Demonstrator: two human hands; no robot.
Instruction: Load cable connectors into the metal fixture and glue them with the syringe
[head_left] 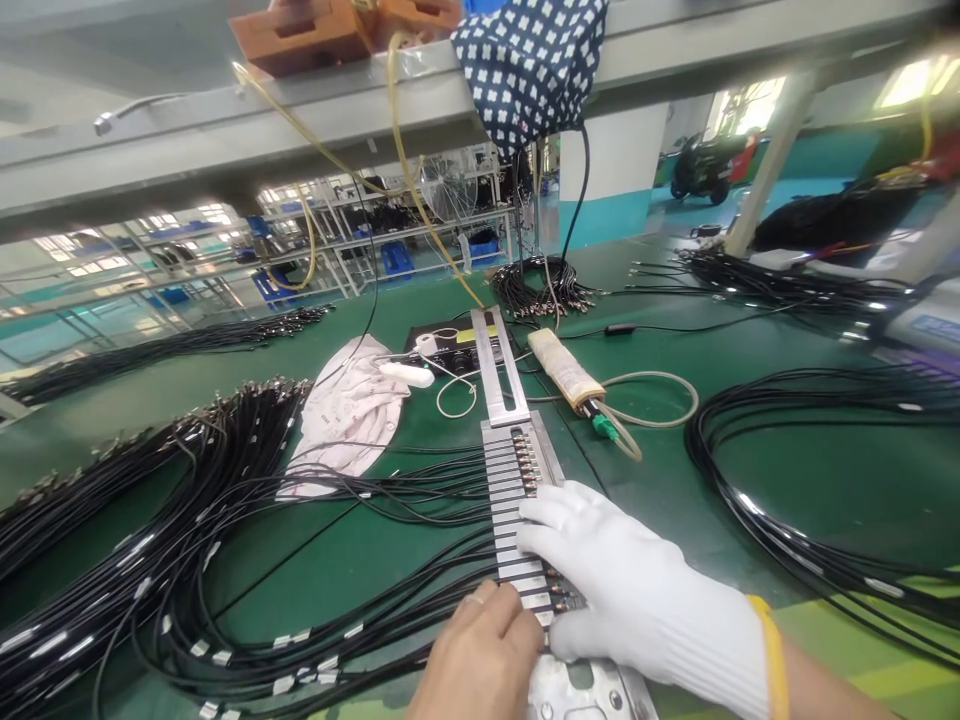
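Note:
A long metal comb fixture lies on the green table, with several black cables' connector ends seated in its slots. My right hand, in a white glove, lies flat over the fixture's near part, fingers stretched out on the connectors. My bare left hand rests at the fixture's near left edge, fingers curled and pressed against the slotted bars; whether it pinches a cable end is hidden. A big bundle of black cables spreads to the left and feeds into the fixture.
A white cloth lies left of the fixture. A wrapped tool with a green tip and hose lies to the right. More black cable coils sit at right and far back. A shelf overhead carries a dotted bag.

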